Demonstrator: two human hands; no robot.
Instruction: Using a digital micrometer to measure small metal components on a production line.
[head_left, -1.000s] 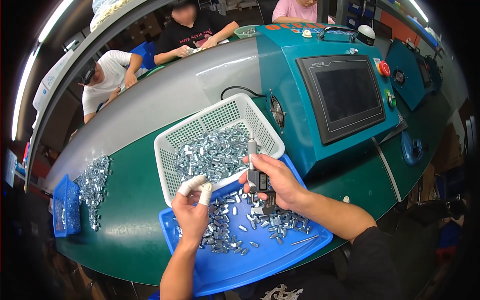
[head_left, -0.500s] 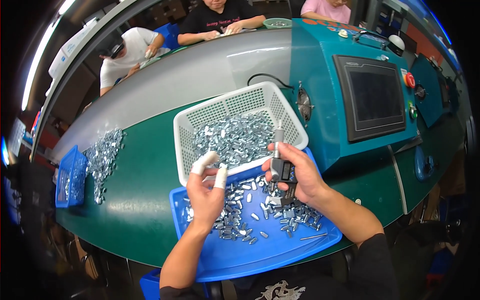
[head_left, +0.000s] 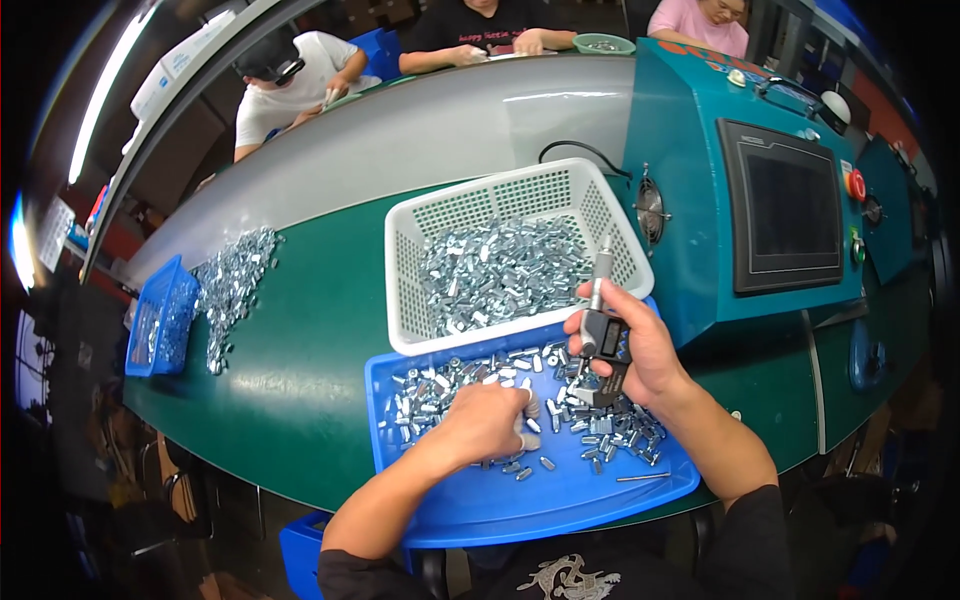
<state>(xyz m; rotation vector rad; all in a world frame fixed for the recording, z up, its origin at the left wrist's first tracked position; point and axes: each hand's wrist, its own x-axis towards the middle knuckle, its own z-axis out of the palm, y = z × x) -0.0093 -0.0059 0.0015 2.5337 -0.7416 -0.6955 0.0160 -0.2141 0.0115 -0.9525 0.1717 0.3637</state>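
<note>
Under the left hand (head_left: 485,422), in the wide, shallow blue plastic tray (head_left: 520,520), lie lots of small, shiny silver metal pieces (head_left: 618,430), seen in the head view. They are all jumbled up, so the left fingers could grab two at once or push one away. The white finger covers (head_left: 529,441) may be a bit slippery on smooth metal, so a piece could slide out. The right hand (head_left: 645,350) is wrapped around a black and silver metal measuring tool with a tiny screen (head_left: 609,337); if that grip got loose, the tool could fall on the pieces below it. The tool's far end might also bump the white plastic basket with holes (head_left: 408,285), just past both hands, if the right hand swung forward. The left arm comes in from the lower left, with the back of the hand up and the fingers curled down into the tray; I can't tell if they pinch a piece. The right arm comes in from the lower right, bent at the elbow, and that hand holds the tool above the tray, with its long end pointing away from the person.
</note>
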